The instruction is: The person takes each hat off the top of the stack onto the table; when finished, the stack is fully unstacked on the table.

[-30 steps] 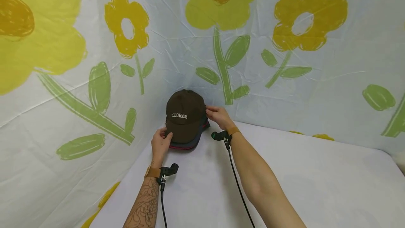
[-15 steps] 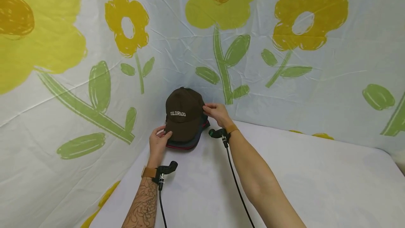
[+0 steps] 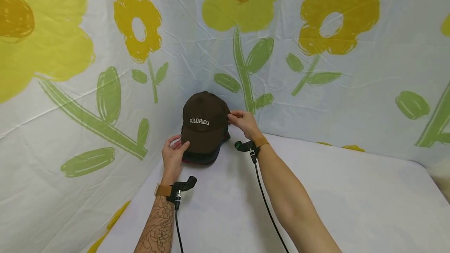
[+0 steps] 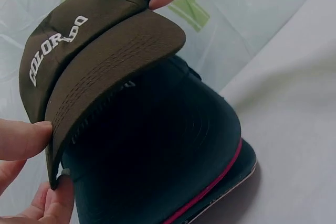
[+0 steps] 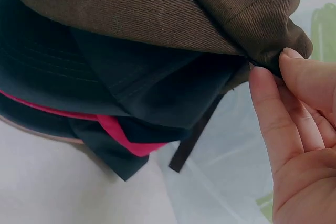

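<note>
A brown baseball cap (image 3: 205,108) with COLORADO in white letters sits tilted over a stack of dark caps in the corner. My left hand (image 3: 173,157) pinches the left edge of its brim between thumb and fingers. On the other side my right hand (image 3: 246,122) pinches the lower rim of the crown. In the left wrist view the brown brim (image 4: 121,51) stands raised above a dark teal cap (image 4: 157,145), leaving a gap between the brims. Pink edging (image 5: 126,135) shows below the teal cap in the right wrist view, with another dark brim (image 5: 42,124) underneath.
A white table surface (image 3: 316,198) spreads to the front and right. Fabric walls (image 3: 197,61) printed with yellow flowers meet behind the caps. A dark strap (image 5: 194,137) hangs from the stack. Black cables (image 3: 263,194) trail from both wrist cameras across the table.
The brown cap has risen a little, with both hands still pinching it. More of the dark brim beneath it shows now.
</note>
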`<control>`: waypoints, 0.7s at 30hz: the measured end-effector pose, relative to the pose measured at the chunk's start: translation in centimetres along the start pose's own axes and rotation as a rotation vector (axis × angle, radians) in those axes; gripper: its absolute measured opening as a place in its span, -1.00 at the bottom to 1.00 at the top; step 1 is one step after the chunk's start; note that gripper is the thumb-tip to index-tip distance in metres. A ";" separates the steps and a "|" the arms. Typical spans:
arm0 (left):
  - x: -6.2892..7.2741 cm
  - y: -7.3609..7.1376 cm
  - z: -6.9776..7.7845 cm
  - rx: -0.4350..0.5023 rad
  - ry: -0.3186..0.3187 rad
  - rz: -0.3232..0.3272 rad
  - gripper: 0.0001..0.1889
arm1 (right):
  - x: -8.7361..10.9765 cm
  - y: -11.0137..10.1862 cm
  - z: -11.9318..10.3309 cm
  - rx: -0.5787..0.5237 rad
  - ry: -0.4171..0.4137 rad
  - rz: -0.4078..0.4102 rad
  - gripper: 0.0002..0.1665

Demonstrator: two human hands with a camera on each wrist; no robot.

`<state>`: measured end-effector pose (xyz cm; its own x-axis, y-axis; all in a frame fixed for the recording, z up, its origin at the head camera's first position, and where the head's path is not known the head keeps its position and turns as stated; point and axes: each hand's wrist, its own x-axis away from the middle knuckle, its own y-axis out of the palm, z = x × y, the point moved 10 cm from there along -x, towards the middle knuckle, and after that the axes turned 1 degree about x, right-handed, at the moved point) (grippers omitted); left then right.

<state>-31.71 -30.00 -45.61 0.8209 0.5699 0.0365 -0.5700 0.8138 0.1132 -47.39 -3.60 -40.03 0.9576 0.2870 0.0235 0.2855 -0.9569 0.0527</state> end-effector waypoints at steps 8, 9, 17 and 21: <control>0.7 0.7 0.0 -0.013 -0.008 -0.032 -0.41 | 0.9 -1.1 -0.7 -0.037 -0.035 -0.008 -0.63; 0.8 0.8 0.1 -0.025 -0.007 -0.032 -0.41 | 1.0 -1.2 -0.8 -0.041 -0.033 -0.007 -0.63; 1.4 1.3 1.3 -0.023 0.034 -0.043 -0.42 | 1.4 -1.8 -1.5 -0.033 -0.050 0.006 -0.62; 1.8 1.7 2.3 -0.006 0.068 -0.047 -0.42 | 1.6 -2.4 -2.1 -0.040 -0.067 0.012 -0.61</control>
<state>-31.16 -27.82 -43.07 0.8428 0.5370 -0.0364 -0.5310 0.8405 0.1075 -46.58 -0.76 -38.05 0.9618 0.2704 -0.0422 0.2732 -0.9574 0.0930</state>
